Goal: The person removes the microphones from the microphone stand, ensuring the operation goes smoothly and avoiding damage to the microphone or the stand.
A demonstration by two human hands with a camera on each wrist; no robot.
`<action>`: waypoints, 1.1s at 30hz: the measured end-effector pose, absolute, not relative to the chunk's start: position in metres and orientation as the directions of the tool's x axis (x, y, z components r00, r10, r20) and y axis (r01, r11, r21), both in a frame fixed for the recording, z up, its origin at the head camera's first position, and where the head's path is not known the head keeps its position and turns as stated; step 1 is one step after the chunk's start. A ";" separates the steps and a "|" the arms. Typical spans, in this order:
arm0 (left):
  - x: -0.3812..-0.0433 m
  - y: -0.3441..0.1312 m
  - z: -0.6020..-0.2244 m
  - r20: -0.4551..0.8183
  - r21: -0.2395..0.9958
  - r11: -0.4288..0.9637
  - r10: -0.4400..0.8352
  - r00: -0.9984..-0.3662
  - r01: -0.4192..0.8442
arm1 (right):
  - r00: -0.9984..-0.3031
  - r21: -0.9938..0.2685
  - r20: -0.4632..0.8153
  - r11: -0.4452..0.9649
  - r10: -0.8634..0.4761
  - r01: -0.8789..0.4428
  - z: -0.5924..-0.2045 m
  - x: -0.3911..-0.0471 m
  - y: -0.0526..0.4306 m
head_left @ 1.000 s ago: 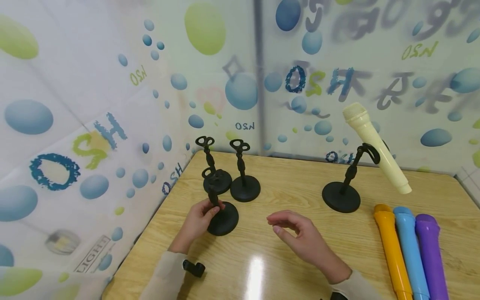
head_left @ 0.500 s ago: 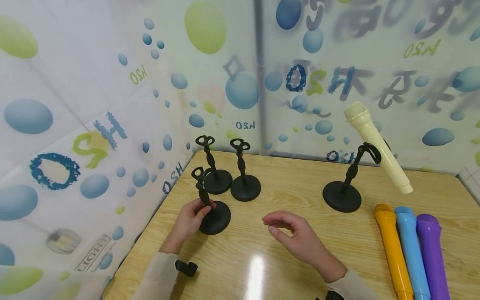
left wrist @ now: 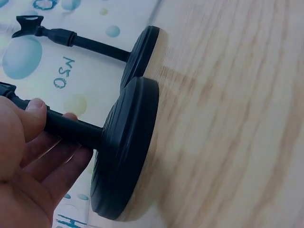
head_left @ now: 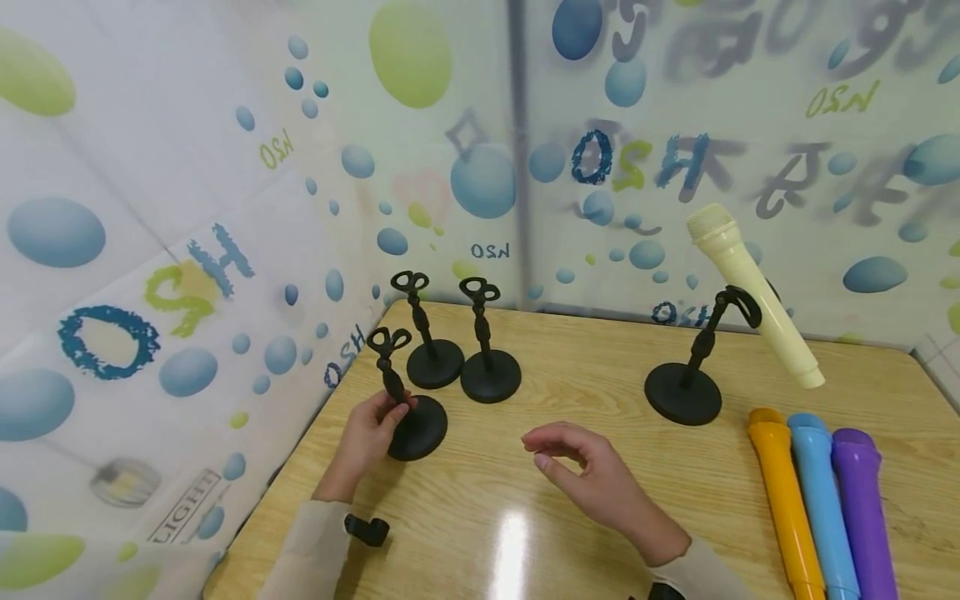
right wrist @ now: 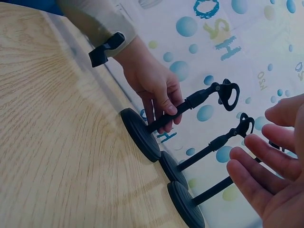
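My left hand (head_left: 367, 435) grips the pole of a black microphone stand (head_left: 422, 428) just above its round base, at the left of the table. In the left wrist view the thumb and fingers wrap that pole, with the base (left wrist: 133, 147) close to the wood. Behind it two more black microphone stands, one on the left (head_left: 435, 365) and one on the right (head_left: 491, 379), stand upright with bare clips. My right hand (head_left: 592, 475) hovers over the middle of the table, fingers loosely bent and holding nothing. The right wrist view shows its spread fingers (right wrist: 256, 168).
A cream microphone (head_left: 757, 292) sits slanted in the clip of another black stand (head_left: 683, 395) at the back right. Orange (head_left: 783, 500), blue (head_left: 823, 500) and purple (head_left: 864, 508) microphones lie side by side at the right. Printed walls close off the table's left and back.
My left hand has shifted the gripped stand leftward and slightly back, so it no longer overlaps the back-left stand. My right hand has drifted a little left.
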State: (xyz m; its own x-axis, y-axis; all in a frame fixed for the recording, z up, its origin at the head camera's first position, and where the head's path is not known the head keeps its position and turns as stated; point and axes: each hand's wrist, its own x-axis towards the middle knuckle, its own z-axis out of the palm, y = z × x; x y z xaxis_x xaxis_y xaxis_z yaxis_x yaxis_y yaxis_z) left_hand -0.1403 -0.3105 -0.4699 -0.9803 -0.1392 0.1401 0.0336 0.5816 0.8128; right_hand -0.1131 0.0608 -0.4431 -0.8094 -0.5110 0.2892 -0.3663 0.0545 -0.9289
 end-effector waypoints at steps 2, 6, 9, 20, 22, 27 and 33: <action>-0.142 -0.311 -0.470 0.137 0.818 0.574 -0.158 -0.978 0.022 | -0.808 -0.926 0.295 0.054 -0.510 -0.373 -0.443 -0.113 0.059; -0.146 -0.309 -0.471 0.142 0.824 0.566 -0.178 -0.974 0.017 | -0.812 -0.922 0.297 0.069 -0.503 -0.380 -0.443 -0.114 0.059; -0.148 -0.307 -0.471 0.151 0.821 0.570 -0.178 -0.972 0.023 | -0.818 -0.917 0.296 0.092 -0.494 -0.388 -0.442 -0.116 0.060; -0.154 -0.303 -0.470 0.145 0.829 0.558 -0.181 -0.973 0.020 | -0.851 -0.921 0.262 0.146 -0.455 -0.361 -0.441 -0.119 0.067; -0.154 -0.303 -0.470 0.142 0.829 0.559 -0.182 -0.973 0.017 | -0.853 -0.917 0.266 0.155 -0.448 -0.367 -0.442 -0.120 0.068; -0.156 -0.302 -0.469 0.141 0.824 0.566 -0.179 -0.974 0.015 | -0.851 -0.911 0.290 0.146 -0.437 -0.386 -0.441 -0.121 0.070; -0.155 -0.304 -0.470 0.153 0.809 0.587 -0.170 -0.973 0.025 | -0.850 -0.914 0.294 0.130 -0.436 -0.383 -0.442 -0.121 0.069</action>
